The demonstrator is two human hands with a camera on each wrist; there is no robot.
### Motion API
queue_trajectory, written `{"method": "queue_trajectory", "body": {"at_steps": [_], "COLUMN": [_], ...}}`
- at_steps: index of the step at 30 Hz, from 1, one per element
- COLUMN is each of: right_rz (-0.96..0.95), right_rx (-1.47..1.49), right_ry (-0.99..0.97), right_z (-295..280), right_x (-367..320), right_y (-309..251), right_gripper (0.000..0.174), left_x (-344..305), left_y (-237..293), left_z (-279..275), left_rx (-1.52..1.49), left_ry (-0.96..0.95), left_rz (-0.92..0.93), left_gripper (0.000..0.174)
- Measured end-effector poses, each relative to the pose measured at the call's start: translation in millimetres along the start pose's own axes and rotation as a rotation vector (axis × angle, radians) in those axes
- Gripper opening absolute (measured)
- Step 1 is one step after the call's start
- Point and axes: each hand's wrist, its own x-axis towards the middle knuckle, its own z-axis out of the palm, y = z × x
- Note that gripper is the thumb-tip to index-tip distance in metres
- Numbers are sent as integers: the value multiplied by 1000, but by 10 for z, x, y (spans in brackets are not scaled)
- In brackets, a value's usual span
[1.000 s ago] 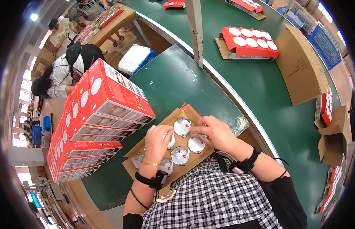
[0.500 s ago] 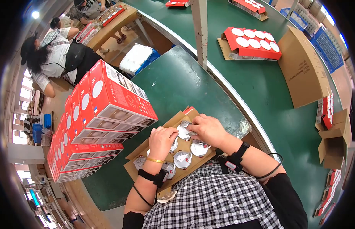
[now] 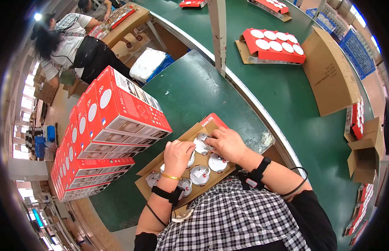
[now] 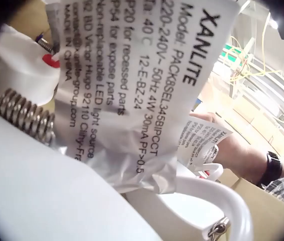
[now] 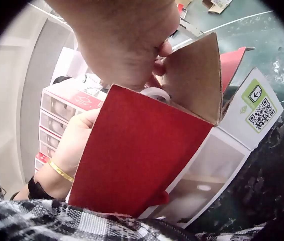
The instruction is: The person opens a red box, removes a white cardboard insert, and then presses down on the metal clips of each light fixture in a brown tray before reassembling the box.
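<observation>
An opened carton (image 3: 188, 134) lies before me, holding several white downlights in rows, with cables and silver labels on top. My right hand (image 3: 229, 144) pinches the label end of the far-corner downlight (image 3: 200, 147). Beside it, my left hand (image 3: 176, 158) reaches into the carton, fingers bent down among the downlights; I cannot tell whether they grip one. In the left wrist view, a printed silver label (image 4: 137, 90) stands close up, near a coil spring (image 4: 24, 115) and a white cable (image 4: 227, 193). A red end panel (image 5: 137, 160) hides much of the carton's inside in the right wrist view.
Stacked red boxes (image 3: 131, 102) stand left of the carton. A white post (image 3: 217, 37) rises at the bench's far edge. Past it, the green table (image 3: 282, 92) bears a red box of white discs (image 3: 273, 47) and a large cardboard box (image 3: 330, 77). Another person (image 3: 73, 46) bends at the left.
My right hand has come in over the far-corner downlight, and a silver label now stands there at its fingers. The left hand shifted slightly. The person at the left moved toward the far table.
</observation>
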Motion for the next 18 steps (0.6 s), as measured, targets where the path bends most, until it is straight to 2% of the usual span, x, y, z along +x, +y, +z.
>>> {"method": "queue_trajectory", "body": {"at_steps": [18], "right_rz": [-24], "right_rx": [-4], "right_ry": [62], "right_z": [44], "right_x": [-14], "right_y": [14], "right_gripper": [28], "left_x": [-14], "left_y": [-21], "left_z": [35], "left_rx": [-22], "left_ry": [22], "left_rz": [15], "left_gripper": [8]}}
